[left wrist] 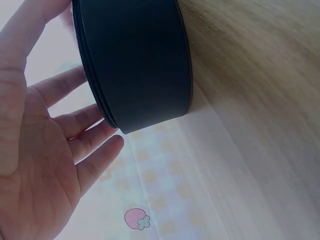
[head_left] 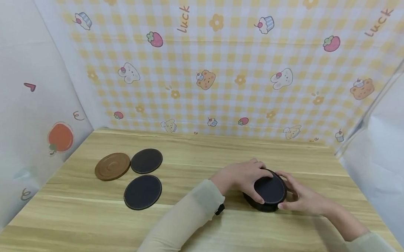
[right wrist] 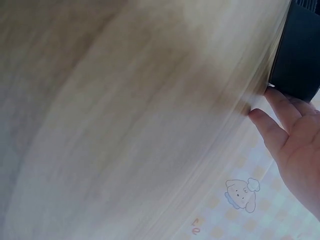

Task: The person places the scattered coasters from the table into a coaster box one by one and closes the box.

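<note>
Black round holder [head_left: 269, 191] with coaster stack sits between both hands, flat on wooden table [head_left: 218, 230], axis vertical; left hand [head_left: 241, 177] cups its left rim, fingers spread; right hand [head_left: 303, 198] grips right rim, equally near

Three coasters [head_left: 143, 191] well left of holder [head_left: 269, 190]

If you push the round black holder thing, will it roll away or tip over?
Probably not. The round black holder sits flat and squat on the wooden table, so it likely slides instead. Its straight side wall looks stiff; both hands cup it.
</note>
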A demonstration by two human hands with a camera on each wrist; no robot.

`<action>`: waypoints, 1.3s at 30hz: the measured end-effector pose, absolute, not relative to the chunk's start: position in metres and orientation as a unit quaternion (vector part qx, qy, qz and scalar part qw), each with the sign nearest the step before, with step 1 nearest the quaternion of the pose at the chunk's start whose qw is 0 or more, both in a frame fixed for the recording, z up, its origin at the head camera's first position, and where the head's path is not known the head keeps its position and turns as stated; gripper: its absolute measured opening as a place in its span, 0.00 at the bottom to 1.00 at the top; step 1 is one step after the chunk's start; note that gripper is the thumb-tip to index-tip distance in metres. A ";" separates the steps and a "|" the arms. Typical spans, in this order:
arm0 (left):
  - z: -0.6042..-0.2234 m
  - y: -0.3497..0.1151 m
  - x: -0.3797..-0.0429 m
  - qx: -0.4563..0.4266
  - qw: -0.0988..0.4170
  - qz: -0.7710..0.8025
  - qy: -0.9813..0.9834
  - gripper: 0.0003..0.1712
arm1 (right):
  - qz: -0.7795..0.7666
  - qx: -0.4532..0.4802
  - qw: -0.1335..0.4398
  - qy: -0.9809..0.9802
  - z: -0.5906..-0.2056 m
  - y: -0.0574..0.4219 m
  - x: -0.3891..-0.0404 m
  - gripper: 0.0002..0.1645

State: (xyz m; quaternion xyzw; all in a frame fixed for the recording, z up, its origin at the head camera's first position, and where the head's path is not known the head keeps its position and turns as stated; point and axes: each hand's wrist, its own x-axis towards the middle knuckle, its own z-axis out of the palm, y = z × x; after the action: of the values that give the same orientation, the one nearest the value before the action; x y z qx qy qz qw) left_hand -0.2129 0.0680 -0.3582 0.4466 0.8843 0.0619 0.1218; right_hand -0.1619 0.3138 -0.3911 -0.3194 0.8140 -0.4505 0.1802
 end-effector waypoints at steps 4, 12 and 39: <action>-0.358 0.066 -0.213 0.445 0.126 0.067 0.884 0.47 | -0.455 -0.324 0.182 0.810 -0.390 0.314 -0.162 0.53; -0.358 0.060 -0.214 0.461 0.116 0.075 0.876 0.45 | -0.438 -0.312 0.173 0.825 -0.392 0.316 -0.163 0.52; -0.347 -0.052 -0.206 0.389 0.094 0.117 0.909 0.40 | -0.453 -0.326 0.145 0.817 -0.395 0.312 -0.160 0.52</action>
State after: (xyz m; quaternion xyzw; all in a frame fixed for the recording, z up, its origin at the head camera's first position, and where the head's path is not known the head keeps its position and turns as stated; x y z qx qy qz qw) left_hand -0.2059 -0.0520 -0.3475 0.3889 0.9090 0.1170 0.0942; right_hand -0.1596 0.3122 -0.3951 -0.3257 0.8168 -0.4534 0.1452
